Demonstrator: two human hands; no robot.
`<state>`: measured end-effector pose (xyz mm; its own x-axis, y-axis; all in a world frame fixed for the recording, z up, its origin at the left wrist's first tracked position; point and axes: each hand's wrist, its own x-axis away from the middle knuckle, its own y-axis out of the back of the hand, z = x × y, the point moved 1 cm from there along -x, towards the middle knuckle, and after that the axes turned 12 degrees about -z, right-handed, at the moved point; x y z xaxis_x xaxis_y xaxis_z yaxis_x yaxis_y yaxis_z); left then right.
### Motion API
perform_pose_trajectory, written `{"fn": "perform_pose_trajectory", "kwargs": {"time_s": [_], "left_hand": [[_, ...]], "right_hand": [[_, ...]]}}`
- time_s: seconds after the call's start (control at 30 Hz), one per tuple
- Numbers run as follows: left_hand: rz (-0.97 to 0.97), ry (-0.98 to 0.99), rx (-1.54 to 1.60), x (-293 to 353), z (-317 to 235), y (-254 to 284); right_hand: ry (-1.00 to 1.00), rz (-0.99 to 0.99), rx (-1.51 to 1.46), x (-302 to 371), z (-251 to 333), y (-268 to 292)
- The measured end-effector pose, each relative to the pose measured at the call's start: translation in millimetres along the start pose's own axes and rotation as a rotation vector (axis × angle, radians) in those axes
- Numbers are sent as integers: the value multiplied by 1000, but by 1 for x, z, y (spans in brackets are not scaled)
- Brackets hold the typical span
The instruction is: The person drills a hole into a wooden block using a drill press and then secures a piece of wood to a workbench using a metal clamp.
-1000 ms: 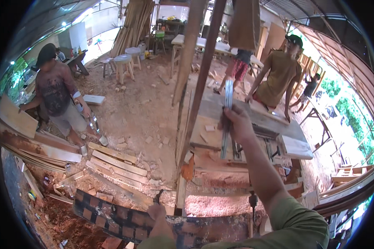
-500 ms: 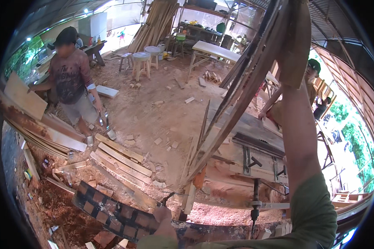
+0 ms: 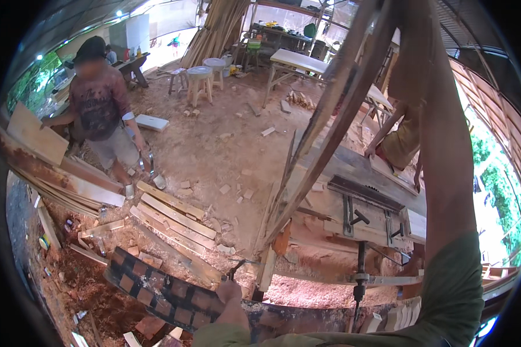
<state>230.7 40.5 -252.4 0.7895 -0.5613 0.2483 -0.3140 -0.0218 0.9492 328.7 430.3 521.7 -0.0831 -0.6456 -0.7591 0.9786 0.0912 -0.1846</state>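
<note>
At the lower middle, my left hand point(image 3: 228, 292) is closed around a dark metal handle point(image 3: 233, 269) with a crosspiece at its top. Beside it curves a black strip point(image 3: 156, 293) set with brown square blocks. My right arm reaches up along the right side, and my right hand point(image 3: 412, 63) is high at the top, dim and smeared, next to a tall slanting wooden beam point(image 3: 336, 139). Its fingers cannot be made out. Below the beam are T-handled clamps point(image 3: 359, 217) and a dark toothed steel rail point(image 3: 366, 194) on a wooden bench point(image 3: 330, 165).
A person point(image 3: 101, 110) stands at left holding a board point(image 3: 36, 136) and a metal tool. Another person point(image 3: 400, 141) bends over the bench at right. Planks point(image 3: 176, 214) lie on the dusty floor. Stools point(image 3: 200, 84) and a pale table point(image 3: 298, 61) stand farther back.
My right arm has shifted right and the beam looks more blurred. The person at the right shows more fully, bent over the bench. My left hand keeps its grip on the handle.
</note>
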Motion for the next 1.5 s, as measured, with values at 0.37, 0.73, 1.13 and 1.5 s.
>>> {"fn": "perform_pose_trajectory", "kwargs": {"time_s": [0.37,0.73,1.13,1.5], "left_hand": [[-31,-2,-50,-4,14,-17],[14,-61,45,-5,14,-2],[-26,59,144,-7,26,-31],[52,-30,65,-7,13,-8]], "right_hand": [[216,-8,295,-14,28,-9],[440,43,806,-35,4,38],[424,65,883,-11,-52,34],[446,56,959,16,-67,64]]}}
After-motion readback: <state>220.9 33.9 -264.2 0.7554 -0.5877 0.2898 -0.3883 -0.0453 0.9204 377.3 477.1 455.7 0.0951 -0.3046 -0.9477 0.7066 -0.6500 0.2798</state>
